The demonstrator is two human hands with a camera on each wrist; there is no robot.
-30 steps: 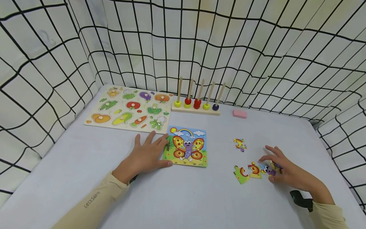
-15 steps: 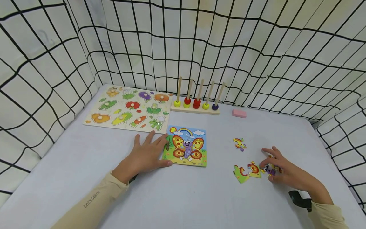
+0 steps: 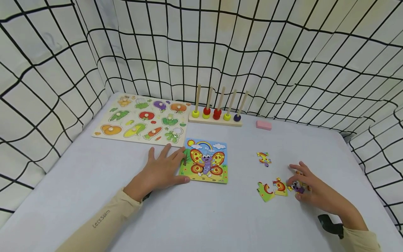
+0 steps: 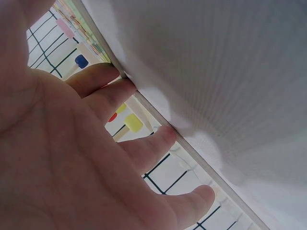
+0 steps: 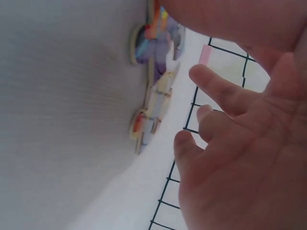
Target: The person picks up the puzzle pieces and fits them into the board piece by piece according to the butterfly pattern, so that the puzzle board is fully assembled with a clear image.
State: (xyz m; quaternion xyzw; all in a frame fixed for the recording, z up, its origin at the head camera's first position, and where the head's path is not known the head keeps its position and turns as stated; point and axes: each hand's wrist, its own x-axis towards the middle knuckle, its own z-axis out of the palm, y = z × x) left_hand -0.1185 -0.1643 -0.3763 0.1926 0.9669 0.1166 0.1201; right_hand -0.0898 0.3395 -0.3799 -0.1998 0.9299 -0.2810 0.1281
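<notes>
Your left hand (image 3: 160, 171), fingers spread, gripping nothing, lies at the butterfly puzzle's (image 3: 206, 161) left edge. Your right hand (image 3: 321, 192) half hides a purple piece (image 3: 298, 188); can't tell if it's pinched. Tabletop (image 3: 240, 168) gives room between. Farther: pegged stand (image 3: 217, 121), pink block (image 3: 263, 125), netting (image 3: 198, 42).

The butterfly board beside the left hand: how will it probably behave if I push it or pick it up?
The butterfly board looks stiff: its edges run straight. It is probably light for its size, as it appears thin. Pushed, it would likely slide rather than roll or tip, because it lies flat.
</notes>
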